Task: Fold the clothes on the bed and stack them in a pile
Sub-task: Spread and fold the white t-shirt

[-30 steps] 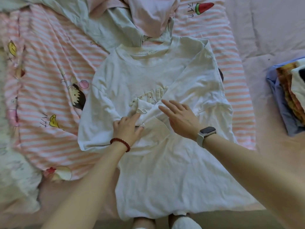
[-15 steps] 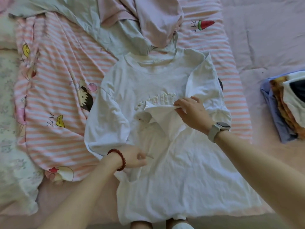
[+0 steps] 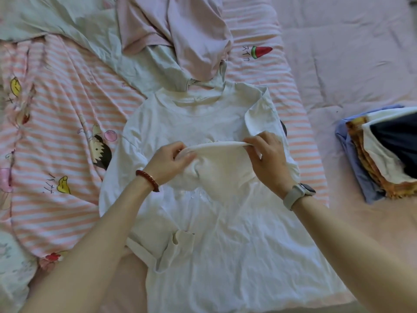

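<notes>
Evidently the person is folding the right sleeve of the white shirt inward, which would explain why both hands grip its cuff edge and stretch it taut between them. The left hand pinches one end of the cuff, fingers curled round the cloth; the right hand pinches the other end, thumb and fingers closed on the hem. The hands stand apart, the cuff spanning the gap.

The shirt lies flat on the bed, neck away from the person, hem toward them; holding the cuff wide probably keeps the sleeve from bunching as it is laid across the chest. The left sleeve lies near the left forearm, apparently not yet tucked in.

Beyond the collar sit a pink garment and a pale green one, unfolded. The pile of folded clothes rests well to the right of the right hand, on the bed.
</notes>
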